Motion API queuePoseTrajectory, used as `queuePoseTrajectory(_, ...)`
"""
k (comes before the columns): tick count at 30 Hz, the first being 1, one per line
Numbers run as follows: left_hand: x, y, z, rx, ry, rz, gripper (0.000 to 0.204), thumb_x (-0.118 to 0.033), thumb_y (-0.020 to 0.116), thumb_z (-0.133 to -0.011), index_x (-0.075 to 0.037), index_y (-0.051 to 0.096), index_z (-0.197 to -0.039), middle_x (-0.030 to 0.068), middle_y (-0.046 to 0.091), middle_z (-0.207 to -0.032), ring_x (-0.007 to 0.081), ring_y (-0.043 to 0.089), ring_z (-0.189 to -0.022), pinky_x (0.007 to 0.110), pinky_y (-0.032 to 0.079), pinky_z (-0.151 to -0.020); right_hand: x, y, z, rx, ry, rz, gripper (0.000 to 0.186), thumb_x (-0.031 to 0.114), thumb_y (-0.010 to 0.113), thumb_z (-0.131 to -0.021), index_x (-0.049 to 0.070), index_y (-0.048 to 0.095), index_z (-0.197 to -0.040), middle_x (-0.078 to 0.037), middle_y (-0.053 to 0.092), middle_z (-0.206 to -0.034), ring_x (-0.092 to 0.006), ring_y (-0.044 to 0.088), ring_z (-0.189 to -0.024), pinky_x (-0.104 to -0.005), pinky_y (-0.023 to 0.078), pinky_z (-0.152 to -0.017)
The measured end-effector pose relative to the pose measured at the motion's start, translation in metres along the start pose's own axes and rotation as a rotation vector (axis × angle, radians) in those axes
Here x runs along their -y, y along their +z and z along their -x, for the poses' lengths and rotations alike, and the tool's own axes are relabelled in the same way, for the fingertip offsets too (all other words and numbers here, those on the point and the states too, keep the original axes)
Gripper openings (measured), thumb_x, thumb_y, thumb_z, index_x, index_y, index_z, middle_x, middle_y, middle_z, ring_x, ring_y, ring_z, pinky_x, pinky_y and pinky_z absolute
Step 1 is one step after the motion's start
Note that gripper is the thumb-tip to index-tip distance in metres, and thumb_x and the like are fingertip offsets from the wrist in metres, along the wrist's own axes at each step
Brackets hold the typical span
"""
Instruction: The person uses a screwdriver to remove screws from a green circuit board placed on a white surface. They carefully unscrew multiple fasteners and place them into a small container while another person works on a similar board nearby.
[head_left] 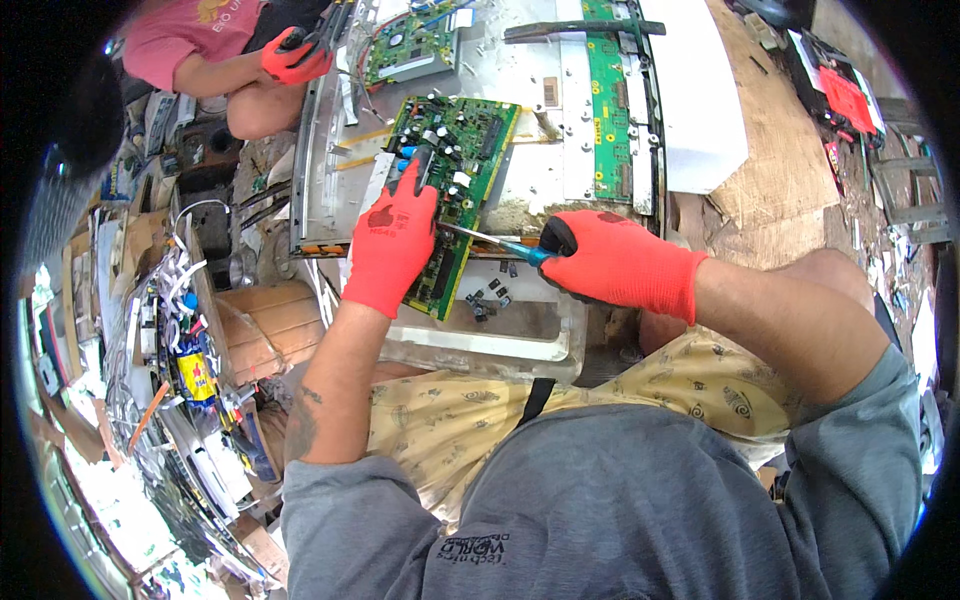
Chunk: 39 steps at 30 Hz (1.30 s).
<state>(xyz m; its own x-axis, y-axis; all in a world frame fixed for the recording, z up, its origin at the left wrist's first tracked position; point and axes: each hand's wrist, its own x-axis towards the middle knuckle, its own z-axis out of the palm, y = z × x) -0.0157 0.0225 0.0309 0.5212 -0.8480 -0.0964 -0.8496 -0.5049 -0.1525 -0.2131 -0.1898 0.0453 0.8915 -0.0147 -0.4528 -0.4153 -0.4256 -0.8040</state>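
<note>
My left hand, in a red glove, grips a green circuit board over its left side, fingertips among the blue and black components. My gloved right hand is closed on a screwdriver with a teal handle; its thin shaft reaches left to the board beside my left hand. The board lies tilted lengthwise over the front edge of a flat metal panel. Below the board is a translucent plastic container with several small black parts in it.
A co-worker's red-gloved hand is at top left. The panel also bears another board, a long green strip board and a dark bar. Cardboard and scrap lie left; a plywood sheet and red-black items lie right.
</note>
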Motion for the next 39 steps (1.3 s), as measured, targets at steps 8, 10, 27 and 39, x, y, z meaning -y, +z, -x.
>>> queuePoseTrajectory(8,-0.009,-0.003,-0.017,0.148,0.062,-0.243,0.026,-0.014,0.052,-0.096,-0.001,0.058,-0.117,0.0239,0.048,-0.153,0.0378,0.071,-0.089,0.047,0.061,-0.074,0.004,0.002,-0.005,0.040,0.038,0.042,0.036,0.035,0.062,-0.090,0.005,0.068,-0.108,-0.019,0.072,-0.100,-0.0336,0.070,-0.095,-0.0424,0.054,-0.083)
queuePoseTrajectory(10,-0.008,-0.001,-0.021,0.176,0.190,-0.451,0.026,-0.018,0.052,-0.097,-0.002,0.061,-0.114,0.0272,0.048,-0.152,0.0351,0.070,-0.087,0.045,0.060,-0.071,0.002,0.002,-0.005,0.033,0.003,0.018,0.038,0.035,0.059,-0.088,0.002,0.068,-0.104,-0.022,0.071,-0.098,-0.0360,0.071,-0.093,-0.0442,0.054,-0.082)
queuePoseTrajectory(27,0.007,0.001,-0.013,0.067,0.220,-0.243,0.026,-0.017,0.052,-0.098,-0.005,0.067,-0.116,0.0238,0.057,-0.144,0.0363,0.069,-0.095,0.046,0.057,-0.077,0.010,-0.005,0.005,0.014,-0.021,0.097,0.039,0.035,0.063,-0.091,0.000,0.068,-0.107,-0.024,0.072,-0.102,-0.0389,0.070,-0.099,-0.0444,0.054,-0.086)
queuePoseTrajectory(39,0.002,0.007,-0.012,0.021,0.297,-0.427,0.032,-0.015,0.050,-0.097,-0.004,0.068,-0.122,0.0227,0.054,-0.147,0.0354,0.068,-0.098,0.044,0.055,-0.080,0.013,-0.009,0.010,0.050,0.085,-0.079,0.032,0.029,0.064,-0.095,0.004,0.067,-0.114,-0.010,0.070,-0.087,-0.0169,0.067,-0.071,-0.0332,0.055,-0.064)
